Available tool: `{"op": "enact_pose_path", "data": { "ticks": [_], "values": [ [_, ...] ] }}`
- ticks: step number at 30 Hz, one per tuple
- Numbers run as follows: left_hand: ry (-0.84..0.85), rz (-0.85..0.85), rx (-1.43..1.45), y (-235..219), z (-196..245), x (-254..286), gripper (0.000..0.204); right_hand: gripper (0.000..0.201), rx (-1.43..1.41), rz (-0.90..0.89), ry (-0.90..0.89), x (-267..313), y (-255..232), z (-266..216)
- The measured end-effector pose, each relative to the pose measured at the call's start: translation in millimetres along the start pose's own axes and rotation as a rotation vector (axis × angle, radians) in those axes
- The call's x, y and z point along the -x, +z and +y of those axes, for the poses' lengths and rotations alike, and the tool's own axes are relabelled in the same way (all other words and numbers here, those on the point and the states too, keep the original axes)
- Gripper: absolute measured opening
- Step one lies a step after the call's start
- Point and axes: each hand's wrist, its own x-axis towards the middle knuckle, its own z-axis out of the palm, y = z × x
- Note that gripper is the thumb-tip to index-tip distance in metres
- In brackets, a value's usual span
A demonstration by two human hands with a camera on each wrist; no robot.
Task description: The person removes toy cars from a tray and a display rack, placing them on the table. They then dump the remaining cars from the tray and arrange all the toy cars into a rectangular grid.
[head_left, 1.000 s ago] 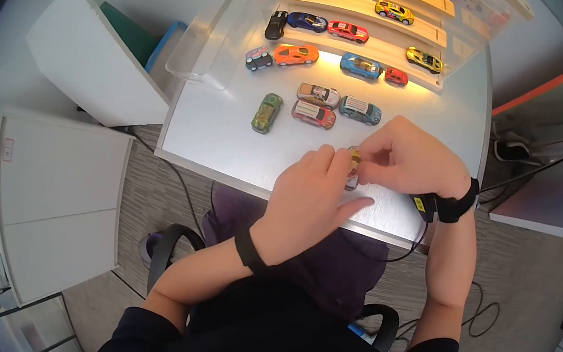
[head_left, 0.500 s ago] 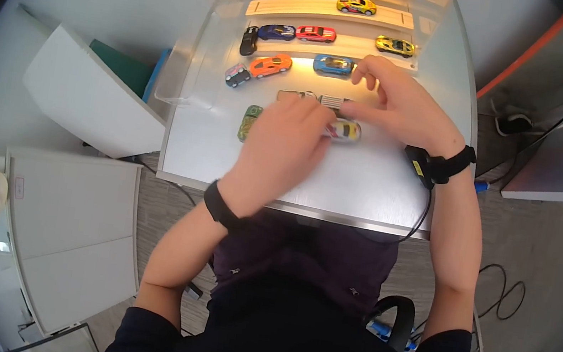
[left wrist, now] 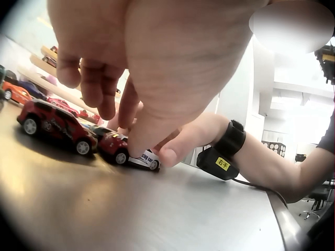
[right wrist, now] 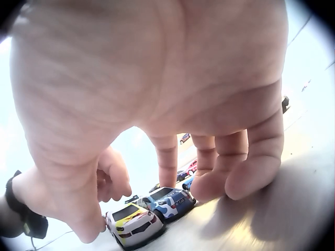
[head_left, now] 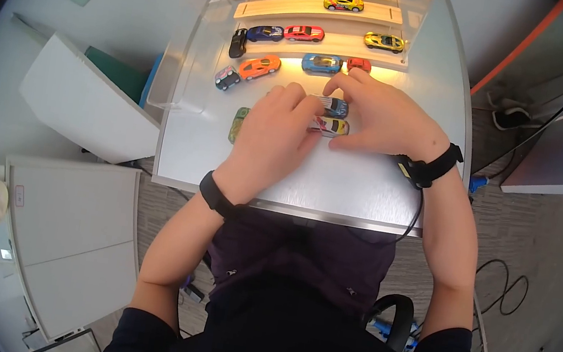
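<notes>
On the table, my left hand (head_left: 271, 124) pinches a white, red and yellow toy car (head_left: 334, 127) between thumb and forefinger, its thumb on the car's side in the left wrist view. My right hand (head_left: 394, 120) arches over the same spot with fingers spread. Its thumb reaches that car's end, and its forefinger is at a blue toy car (right wrist: 171, 202) parked alongside. A red toy car (left wrist: 55, 128) stands end to end with the held one; in the head view my left hand hides it. A green toy car (head_left: 237, 125) peeks out left of that hand.
Behind stand an orange toy car (head_left: 260, 68), a light blue one (head_left: 322, 64) and a small red one (head_left: 359, 64). Wooden tiers (head_left: 318, 18) inside a clear case carry several more cars. The table's front edge (head_left: 277, 208) lies close to the body.
Both hands have moved forward from the table's front edge with the white, red and yellow car, which now sits beside the blue car. The right hand has come down around the two cars.
</notes>
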Motion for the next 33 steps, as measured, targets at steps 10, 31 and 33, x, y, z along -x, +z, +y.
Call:
{"op": "enact_pose_path", "data": {
  "ticks": [10,31,33],
  "values": [
    [-0.078,-0.033,-0.022,-33.2,-25.8,5.8,0.066,0.063,0.086,0.049,-0.001,-1.4,5.7,-2.9],
    [-0.064,-0.12,0.107,-27.1,-48.7,8.1,0.066,0.063,0.114,0.069,-0.019,-5.7,8.7,-3.1],
    [-0.067,-0.116,0.092,-27.5,-47.6,8.3,0.066,0.065,0.122,0.068,-0.025,-6.1,8.2,-3.1]
  ]
}}
